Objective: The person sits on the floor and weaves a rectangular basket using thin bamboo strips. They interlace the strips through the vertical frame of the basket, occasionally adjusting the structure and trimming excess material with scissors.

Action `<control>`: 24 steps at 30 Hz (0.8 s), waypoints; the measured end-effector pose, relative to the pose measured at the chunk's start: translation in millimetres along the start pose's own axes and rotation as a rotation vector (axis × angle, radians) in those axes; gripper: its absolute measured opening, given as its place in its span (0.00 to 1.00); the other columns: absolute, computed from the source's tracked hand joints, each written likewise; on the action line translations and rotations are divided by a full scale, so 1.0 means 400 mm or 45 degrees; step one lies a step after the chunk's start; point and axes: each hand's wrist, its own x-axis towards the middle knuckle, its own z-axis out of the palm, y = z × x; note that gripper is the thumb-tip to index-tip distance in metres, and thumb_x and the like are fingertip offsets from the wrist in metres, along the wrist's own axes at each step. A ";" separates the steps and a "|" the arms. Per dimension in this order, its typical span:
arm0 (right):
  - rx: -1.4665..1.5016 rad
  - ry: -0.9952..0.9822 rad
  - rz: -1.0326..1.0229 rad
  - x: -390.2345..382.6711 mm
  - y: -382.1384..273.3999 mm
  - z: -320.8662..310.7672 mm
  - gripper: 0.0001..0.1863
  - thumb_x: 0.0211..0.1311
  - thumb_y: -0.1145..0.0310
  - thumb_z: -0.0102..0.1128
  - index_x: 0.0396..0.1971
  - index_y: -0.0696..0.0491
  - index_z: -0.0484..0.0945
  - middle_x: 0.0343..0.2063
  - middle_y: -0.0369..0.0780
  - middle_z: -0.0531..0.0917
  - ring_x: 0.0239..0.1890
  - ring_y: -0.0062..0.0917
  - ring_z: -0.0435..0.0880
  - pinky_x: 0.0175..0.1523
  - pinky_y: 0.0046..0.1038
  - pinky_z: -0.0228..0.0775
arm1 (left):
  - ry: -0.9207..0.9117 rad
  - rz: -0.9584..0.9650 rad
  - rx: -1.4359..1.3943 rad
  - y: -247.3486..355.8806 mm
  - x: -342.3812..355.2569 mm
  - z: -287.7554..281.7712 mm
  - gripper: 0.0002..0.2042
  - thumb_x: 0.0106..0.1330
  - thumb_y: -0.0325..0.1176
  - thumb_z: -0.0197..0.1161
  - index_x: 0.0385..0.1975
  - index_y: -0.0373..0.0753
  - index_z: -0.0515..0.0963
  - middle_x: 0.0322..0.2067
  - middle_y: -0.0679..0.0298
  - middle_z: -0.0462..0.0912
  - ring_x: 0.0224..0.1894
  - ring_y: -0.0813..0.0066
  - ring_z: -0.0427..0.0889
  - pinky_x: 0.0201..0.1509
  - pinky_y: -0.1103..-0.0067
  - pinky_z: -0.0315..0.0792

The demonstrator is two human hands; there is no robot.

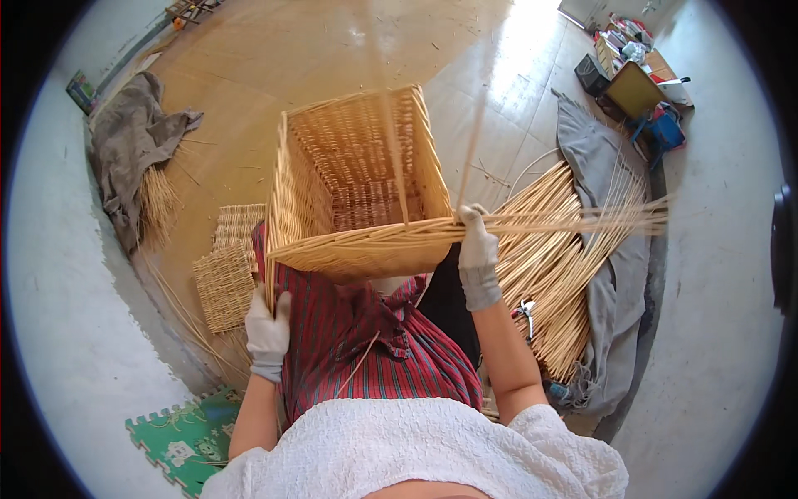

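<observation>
A rectangular wicker basket (pixel 362 249) rests tilted over my lap, its open top facing up toward me. My left hand (pixel 268 333), in a pale work glove, is closed at the basket's near left corner, around the edge or a rod running down there. At the near right corner, my gloved right hand (pixel 478 249) grips a bundle of long wicker rods (pixel 573 221) that stretch out to the right from the rim. Two more rods (pixel 395 154) rise from the near rim, blurred by motion. My right fingers partly hide the rim's corner.
Loose rods (pixel 544 283) lie on a grey cloth (pixel 619 283) at right, with pruning shears (pixel 525 313) on them. Woven panels (pixel 223 287) sit at left, near a cloth-covered bundle (pixel 133 141). A green foam mat (pixel 187 437) lies near left; a cluttered small table (pixel 636 87) stands far right.
</observation>
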 end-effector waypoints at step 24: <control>-0.066 -0.112 -0.216 -0.049 0.104 0.020 0.08 0.68 0.66 0.58 0.31 0.53 0.78 0.30 0.29 0.76 0.35 0.14 0.72 0.46 0.21 0.67 | -0.629 0.805 -0.108 0.413 0.189 0.110 0.23 0.60 0.29 0.68 0.57 0.38 0.75 0.53 0.53 0.81 0.54 0.56 0.81 0.60 0.69 0.74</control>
